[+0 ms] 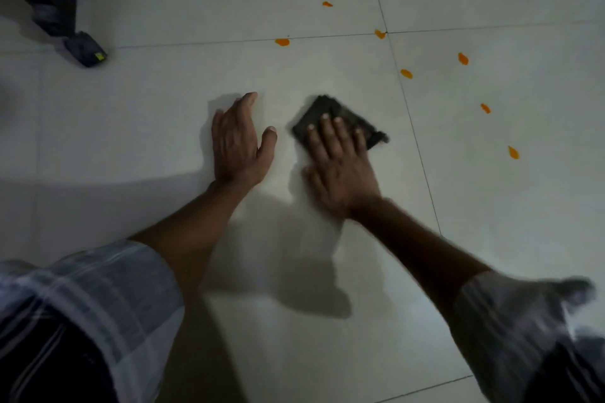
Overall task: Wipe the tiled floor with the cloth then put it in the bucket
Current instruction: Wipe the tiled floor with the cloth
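Note:
A small dark folded cloth [327, 109] lies flat on the pale tiled floor [163, 101] in the middle of the view. My right hand [340, 163] presses down on it, fingers spread over its near half. My left hand [237, 144] rests flat on the bare tile just left of the cloth, fingers together and thumb out, holding nothing. No bucket is in view.
Several orange blobs dot the tiles beyond and to the right of the cloth, such as one [282, 41] on a grout line and another [513, 152] at right. A dark furniture leg with a foot [85, 49] stands at the top left.

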